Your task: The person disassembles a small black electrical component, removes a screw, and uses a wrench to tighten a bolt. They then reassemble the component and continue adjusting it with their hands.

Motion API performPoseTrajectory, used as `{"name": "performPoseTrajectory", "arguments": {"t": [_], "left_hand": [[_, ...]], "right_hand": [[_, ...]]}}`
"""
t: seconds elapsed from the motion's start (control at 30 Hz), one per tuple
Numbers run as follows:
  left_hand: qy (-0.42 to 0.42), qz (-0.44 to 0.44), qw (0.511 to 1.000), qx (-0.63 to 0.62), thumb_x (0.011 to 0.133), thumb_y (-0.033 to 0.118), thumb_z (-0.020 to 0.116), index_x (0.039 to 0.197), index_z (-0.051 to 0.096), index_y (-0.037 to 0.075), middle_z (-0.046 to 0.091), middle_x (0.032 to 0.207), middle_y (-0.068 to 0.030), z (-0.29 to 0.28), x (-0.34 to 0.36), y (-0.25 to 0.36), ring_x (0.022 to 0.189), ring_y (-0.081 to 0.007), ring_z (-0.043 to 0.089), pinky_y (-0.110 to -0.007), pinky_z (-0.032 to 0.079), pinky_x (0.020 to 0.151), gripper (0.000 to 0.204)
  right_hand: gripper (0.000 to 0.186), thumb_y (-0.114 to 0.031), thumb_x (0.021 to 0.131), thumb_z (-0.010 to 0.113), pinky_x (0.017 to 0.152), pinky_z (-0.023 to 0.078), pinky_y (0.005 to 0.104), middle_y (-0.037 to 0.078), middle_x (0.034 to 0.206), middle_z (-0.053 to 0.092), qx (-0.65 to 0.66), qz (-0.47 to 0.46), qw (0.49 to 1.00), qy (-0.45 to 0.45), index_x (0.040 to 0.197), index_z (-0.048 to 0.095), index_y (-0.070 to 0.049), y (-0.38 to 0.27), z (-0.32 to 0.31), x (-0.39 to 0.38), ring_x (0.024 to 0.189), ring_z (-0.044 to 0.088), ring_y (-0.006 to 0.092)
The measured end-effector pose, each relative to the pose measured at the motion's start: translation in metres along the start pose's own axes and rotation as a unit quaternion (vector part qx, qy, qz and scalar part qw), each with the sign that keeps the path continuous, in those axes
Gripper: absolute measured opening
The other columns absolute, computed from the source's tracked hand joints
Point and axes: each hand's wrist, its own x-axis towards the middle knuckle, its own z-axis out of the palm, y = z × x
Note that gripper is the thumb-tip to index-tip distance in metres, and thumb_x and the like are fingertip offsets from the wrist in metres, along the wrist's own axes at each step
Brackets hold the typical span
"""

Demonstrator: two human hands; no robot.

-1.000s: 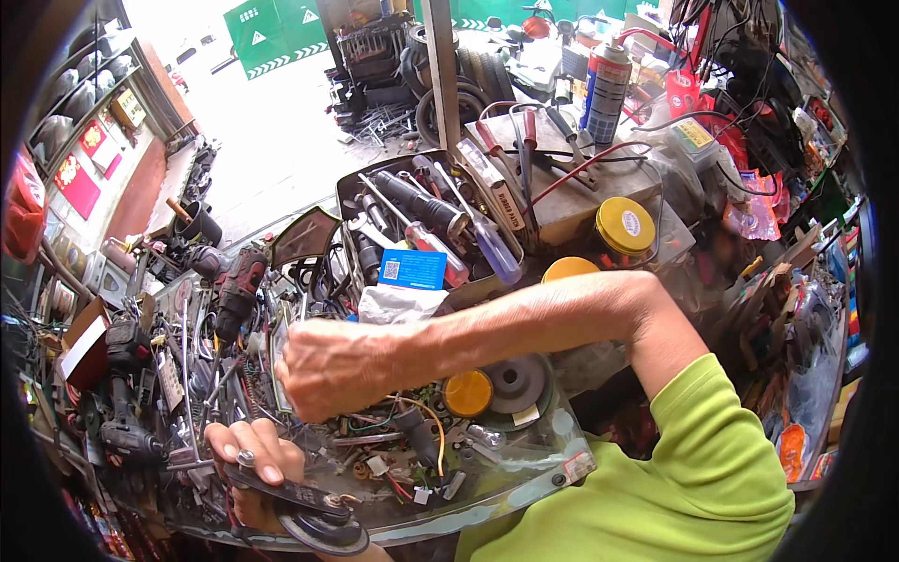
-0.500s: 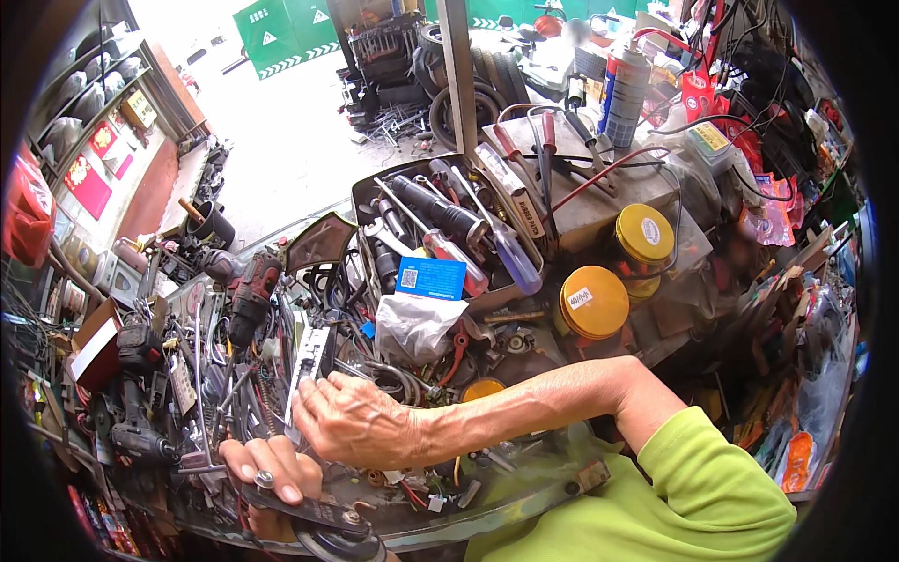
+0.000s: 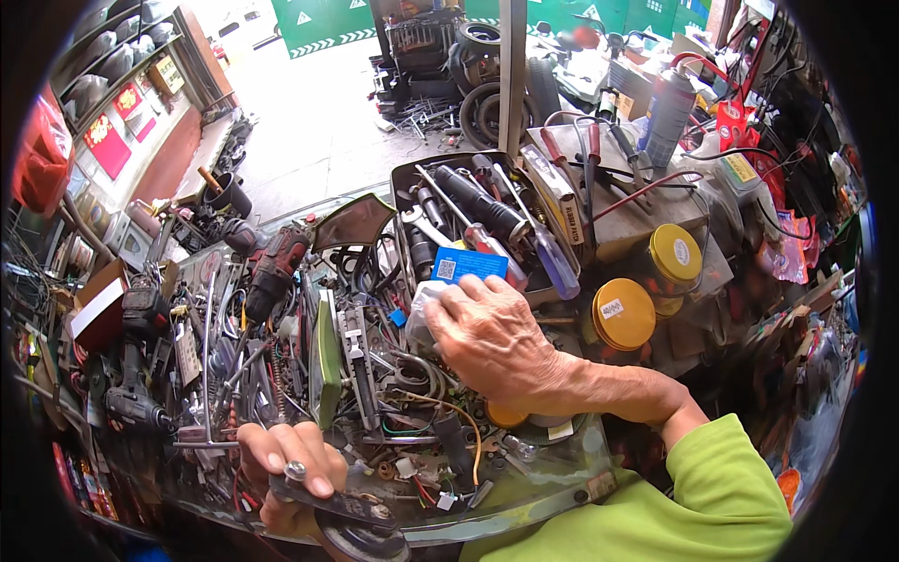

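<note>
In my left hand [image 3: 298, 465] is a black metal bracket [image 3: 328, 503] with a bolt through its upper end and a dark round part at its lower end. The fingers are closed round its upper end, close to the bench's front edge. My right hand [image 3: 496, 342] is farther in, fingers curled down on a crumpled white plastic bag [image 3: 423, 317]; its fingertips are partly hidden. A blue card [image 3: 468, 267] lies just beyond those fingers. Left of the bag are a long, narrow metal piece [image 3: 357, 356] and a green-edged panel [image 3: 326, 361].
Loose tools and parts crowd the glass-topped bench [image 3: 552, 478]. Power drills, one red and black [image 3: 274, 272], lie at the left. A tool tray [image 3: 403, 180] with screwdrivers stands behind the bag. Yellow-lidded jars [image 3: 626, 314] and a spray can [image 3: 669, 117] are at the right.
My right hand has moved right and away from me, off the long narrow piece and onto the plastic bag. My left hand still holds the bracket. The view has shifted slightly.
</note>
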Motion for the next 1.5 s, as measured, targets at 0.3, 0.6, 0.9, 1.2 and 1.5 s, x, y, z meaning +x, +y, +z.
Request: {"name": "performPoseTrajectory", "arguments": {"t": [0.3,0.6,0.9,1.2,1.5], "left_hand": [[-0.009,0.007,1.0,0.005,0.09,0.005,0.066,0.102,0.044,0.001,0.058,0.081,-0.0178,-0.002,0.001,0.001,0.066,-0.0171,0.044,-0.024,0.033,0.04,0.025],[0.007,0.006,1.0,0.007,0.089,0.005,0.066,0.103,0.046,0.001,0.058,0.08,-0.0176,-0.002,0.0,0.002,0.066,-0.0173,0.046,-0.024,0.033,0.04,0.025],[0.046,0.004,0.999,0.001,0.086,-0.002,0.062,0.103,0.046,-0.002,0.057,0.079,-0.0186,0.005,0.0,-0.003,0.066,-0.017,0.045,-0.023,0.033,0.042,0.023],[0.12,0.033,0.992,0.023,0.087,0.006,0.065,0.1,0.047,-0.002,0.05,0.076,-0.014,0.009,0.005,-0.013,0.068,-0.0131,0.037,-0.021,0.031,0.048,0.024],[0.117,0.026,0.993,0.013,0.089,0.013,0.065,0.109,0.053,0.002,0.055,0.078,-0.0085,0.002,0.005,-0.019,0.079,-0.0168,0.046,-0.039,0.034,0.085,0.026]], "right_hand": [[0.016,-0.012,0.079,0.066,0.074,0.05,0.0438,0.013,0.087,0.06,0.185,0.028,0.981,0.041,0.093,0.064,-0.003,0.021,-0.013,0.001,0.085,0.061,0.0336],[0.019,-0.003,0.075,0.073,0.069,0.052,0.0418,0.012,0.085,0.064,0.179,0.048,0.969,0.164,0.093,0.067,-0.003,0.028,-0.057,0.0,0.077,0.064,0.0331],[0.019,-0.009,0.071,0.065,0.076,0.05,0.0398,0.014,0.089,0.062,0.027,-0.058,0.998,0.03,0.087,0.064,0.002,0.003,-0.022,0.008,0.089,0.062,0.0275],[0.009,-0.014,0.084,0.066,0.077,0.045,0.0331,0.007,0.091,0.067,0.042,-0.181,0.936,-0.299,0.09,0.071,-0.01,-0.022,0.036,0.075,0.088,0.062,0.0196],[0.009,-0.013,0.08,0.063,0.073,0.043,0.0315,0.003,0.089,0.063,-0.053,-0.352,0.913,-0.198,0.083,0.069,-0.007,0.006,0.053,0.066,0.088,0.059,0.0177]]}}
